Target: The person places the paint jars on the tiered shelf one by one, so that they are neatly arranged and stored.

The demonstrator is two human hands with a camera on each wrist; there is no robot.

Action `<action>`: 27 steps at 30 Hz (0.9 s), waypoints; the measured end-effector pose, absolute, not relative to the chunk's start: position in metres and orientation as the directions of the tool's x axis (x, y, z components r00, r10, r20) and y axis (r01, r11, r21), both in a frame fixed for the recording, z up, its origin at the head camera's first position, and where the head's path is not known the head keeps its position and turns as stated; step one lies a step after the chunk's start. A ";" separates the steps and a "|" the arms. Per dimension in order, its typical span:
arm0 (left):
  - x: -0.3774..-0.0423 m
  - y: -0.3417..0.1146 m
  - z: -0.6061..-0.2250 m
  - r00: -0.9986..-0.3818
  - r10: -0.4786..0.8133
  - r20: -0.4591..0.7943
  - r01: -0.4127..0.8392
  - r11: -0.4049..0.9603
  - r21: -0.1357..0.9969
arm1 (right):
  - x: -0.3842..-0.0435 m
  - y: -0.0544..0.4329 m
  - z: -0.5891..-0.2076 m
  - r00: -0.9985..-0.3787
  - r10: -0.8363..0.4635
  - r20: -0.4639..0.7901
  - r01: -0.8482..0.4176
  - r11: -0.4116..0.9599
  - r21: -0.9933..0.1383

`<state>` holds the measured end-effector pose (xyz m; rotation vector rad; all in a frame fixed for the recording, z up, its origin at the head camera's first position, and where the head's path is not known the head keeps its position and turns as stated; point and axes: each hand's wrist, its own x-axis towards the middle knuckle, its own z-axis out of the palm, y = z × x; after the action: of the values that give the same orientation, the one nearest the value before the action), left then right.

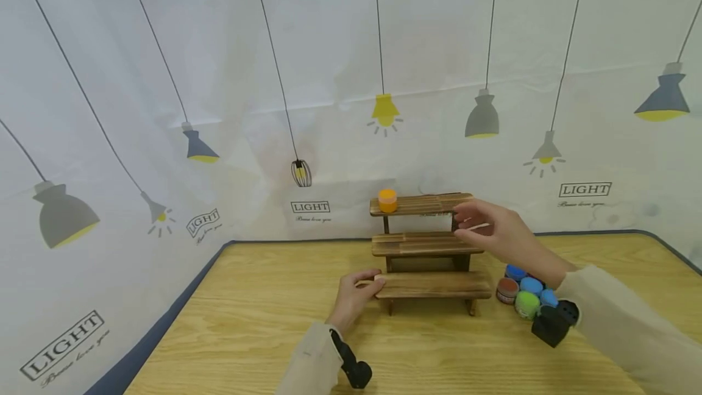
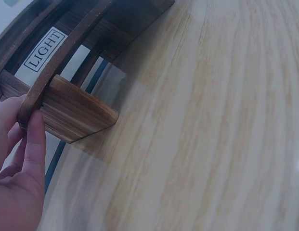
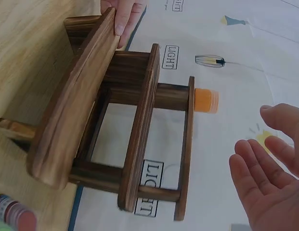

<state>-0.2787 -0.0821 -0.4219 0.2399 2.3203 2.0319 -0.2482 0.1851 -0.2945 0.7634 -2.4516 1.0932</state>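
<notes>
A three-step wooden display stand point(image 1: 433, 284) stands on the table against the backdrop. My left hand point(image 1: 351, 298) pinches the left end of its lowest step between thumb and fingers; the left wrist view shows this grip on the board point(image 2: 58, 60) close up. On the left end of the top step sits a small orange paint jar point(image 1: 387, 202), upright. Beside the right ends of the upper steps, my right hand point(image 1: 496, 230) is raised with relaxed, slightly bent fingers. In the right wrist view, that hand point(image 3: 272, 180) holds nothing and is apart from the orange jar point(image 3: 205, 100).
Several paint jars cluster right of the stand, among them a red-brown one point(image 1: 507, 291), a green one point(image 1: 527, 305) and a blue one point(image 1: 531, 286); my right forearm partly hides them. A white backdrop point(image 1: 340, 78) printed with lamps rises behind the wood-grain table point(image 1: 263, 303).
</notes>
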 end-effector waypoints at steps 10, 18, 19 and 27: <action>-0.261 -0.080 -0.403 -0.985 0.153 0.075 0.095 0.130 0.987 | -0.233 0.231 -0.323 -0.820 -0.294 0.491 -0.560 0.583 -0.588; -0.273 -0.082 -0.418 -0.989 0.134 0.070 0.087 0.122 0.989 | -0.219 0.264 -0.351 -0.851 -0.294 0.434 -0.516 0.614 -0.597; -0.276 -0.082 -0.422 -0.989 0.132 0.069 0.085 0.119 0.989 | -0.218 0.268 -0.354 -0.854 -0.290 0.432 -0.512 0.621 -0.594; -0.275 -0.081 -0.420 -0.987 0.147 0.065 0.080 0.100 0.992 | -0.210 0.290 -0.379 -0.911 -0.243 0.332 -0.405 0.679 -0.613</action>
<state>-0.2753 -0.0808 -0.4201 0.2373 2.2920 2.0610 -0.2098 0.2900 -0.3795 0.5230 -2.6691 1.0536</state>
